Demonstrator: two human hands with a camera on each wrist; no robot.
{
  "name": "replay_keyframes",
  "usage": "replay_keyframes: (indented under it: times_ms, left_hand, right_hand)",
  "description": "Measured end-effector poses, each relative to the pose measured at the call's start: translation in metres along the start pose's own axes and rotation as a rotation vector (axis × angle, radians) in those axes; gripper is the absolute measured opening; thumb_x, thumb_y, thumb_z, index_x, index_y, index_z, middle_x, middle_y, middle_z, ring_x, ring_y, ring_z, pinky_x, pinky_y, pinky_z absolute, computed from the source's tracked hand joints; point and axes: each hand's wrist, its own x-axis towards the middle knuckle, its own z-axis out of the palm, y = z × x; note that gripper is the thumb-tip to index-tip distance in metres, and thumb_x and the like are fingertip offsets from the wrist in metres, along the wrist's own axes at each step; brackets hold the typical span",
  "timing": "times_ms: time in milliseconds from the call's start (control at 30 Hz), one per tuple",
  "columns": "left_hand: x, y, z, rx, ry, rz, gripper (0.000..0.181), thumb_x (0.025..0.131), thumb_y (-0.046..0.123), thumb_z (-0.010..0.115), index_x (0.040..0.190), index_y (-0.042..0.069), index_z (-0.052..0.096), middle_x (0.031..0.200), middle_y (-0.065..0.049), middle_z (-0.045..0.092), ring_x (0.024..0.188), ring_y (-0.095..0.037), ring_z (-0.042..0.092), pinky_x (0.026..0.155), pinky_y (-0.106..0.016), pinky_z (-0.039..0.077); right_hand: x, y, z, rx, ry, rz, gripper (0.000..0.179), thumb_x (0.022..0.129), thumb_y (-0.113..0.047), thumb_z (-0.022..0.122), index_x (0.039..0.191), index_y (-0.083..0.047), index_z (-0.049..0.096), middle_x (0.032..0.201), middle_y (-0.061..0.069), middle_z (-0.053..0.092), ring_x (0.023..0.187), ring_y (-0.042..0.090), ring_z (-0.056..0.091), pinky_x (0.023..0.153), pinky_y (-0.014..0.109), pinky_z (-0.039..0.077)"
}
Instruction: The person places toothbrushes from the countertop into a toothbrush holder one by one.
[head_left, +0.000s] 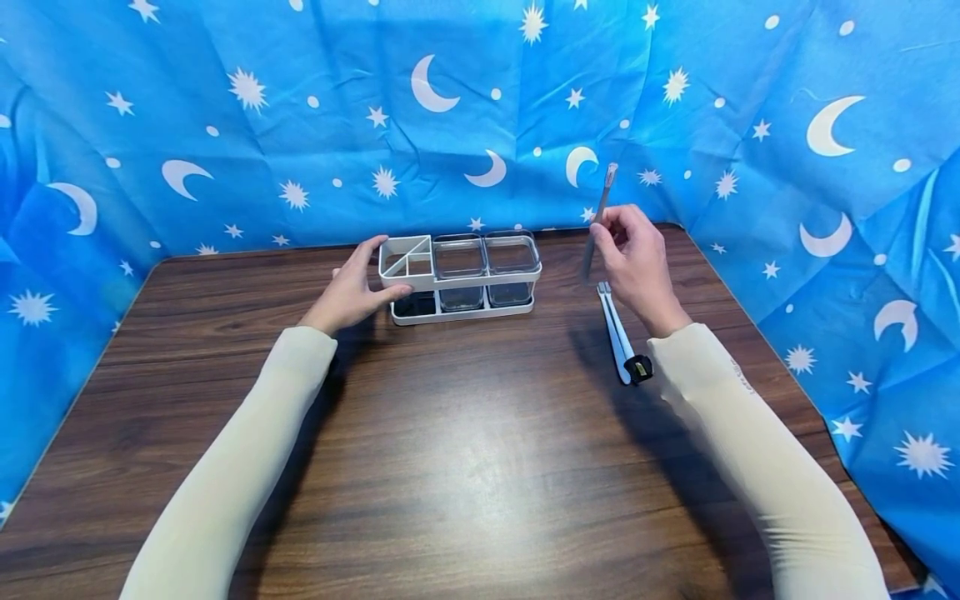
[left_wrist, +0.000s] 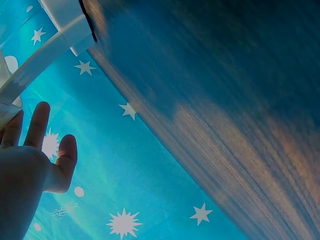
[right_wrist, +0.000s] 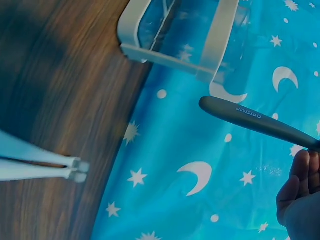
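A white two-level toothbrush rack [head_left: 463,315] stands at the back of the table, with a divided compartment at its upper left. Two clear cups [head_left: 459,260] sit in it side by side. My left hand [head_left: 348,287] holds the rack's left end, thumb in front and fingers toward the back. To the right of the rack, my right hand [head_left: 636,254] pinches a grey toothbrush [right_wrist: 250,117] in the air, bristle head up and handle end down. Below that hand, two light blue toothbrushes [head_left: 613,333] lie on the table close together, heads toward the back.
The dark wooden table [head_left: 420,433] reaches back to a blue cloth [head_left: 315,133] with white moons and stars, which also hangs along both sides. A small black object [head_left: 639,368] shows beside the right cuff, over the handle ends of the light blue toothbrushes.
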Motion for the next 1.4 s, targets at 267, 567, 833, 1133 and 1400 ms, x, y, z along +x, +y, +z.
replay_keyframes:
  times_ms: [267,567,833,1133,1400]
  left_hand:
    - [0.0,0.001,0.003,0.003,0.016,0.026,0.096,0.078,0.057,0.069,0.151,0.019,0.019,0.152,-0.009,0.024,0.135,-0.032,0.027,0.105,-0.063,0.005]
    - [0.0,0.002,0.004,0.002,0.012,0.024,0.097,0.078,0.058,0.068,0.151,0.018,0.018,0.152,-0.008,0.023,0.136,-0.031,0.026,0.105,-0.063,0.004]
    - [0.001,0.0,0.004,-0.002,0.017,0.026,0.096,0.078,0.057,0.069,0.151,0.019,0.019,0.153,-0.008,0.023,0.136,-0.03,0.027,0.105,-0.063,0.004]
    - [-0.001,0.0,0.002,-0.012,0.01,0.012,0.098,0.077,0.06,0.067,0.151,0.019,0.018,0.154,-0.007,0.021,0.137,-0.031,0.024,0.104,-0.065,0.002]
    - [-0.002,0.0,0.001,-0.008,0.014,0.012,0.097,0.078,0.058,0.068,0.151,0.02,0.018,0.153,-0.007,0.021,0.137,-0.031,0.025,0.104,-0.065,0.002]
  right_hand:
    - [0.002,-0.019,0.009,0.071,0.015,-0.068,0.016,0.097,-0.011,0.055,0.098,0.004,0.059,0.093,0.009,0.055,0.075,0.013,0.045,0.065,0.023,0.037]
    - [-0.002,-0.061,0.01,0.108,-0.013,-0.069,0.013,0.096,-0.002,0.054,0.101,0.009,0.058,0.096,0.02,0.055,0.078,0.019,0.045,0.067,0.022,0.037]
    - [0.003,-0.064,0.02,0.156,-0.024,-0.113,0.012,0.094,-0.001,0.055,0.1,0.009,0.058,0.093,0.018,0.056,0.075,0.019,0.046,0.064,0.024,0.038]
    - [0.009,-0.075,0.031,0.211,-0.011,-0.159,0.014,0.093,0.001,0.055,0.104,0.01,0.057,0.085,0.018,0.053,0.073,0.021,0.046,0.064,0.026,0.037]
    - [0.013,-0.088,0.042,0.207,-0.035,-0.161,0.015,0.094,-0.002,0.056,0.106,0.008,0.057,0.087,0.017,0.055,0.075,0.022,0.047,0.066,0.024,0.038]
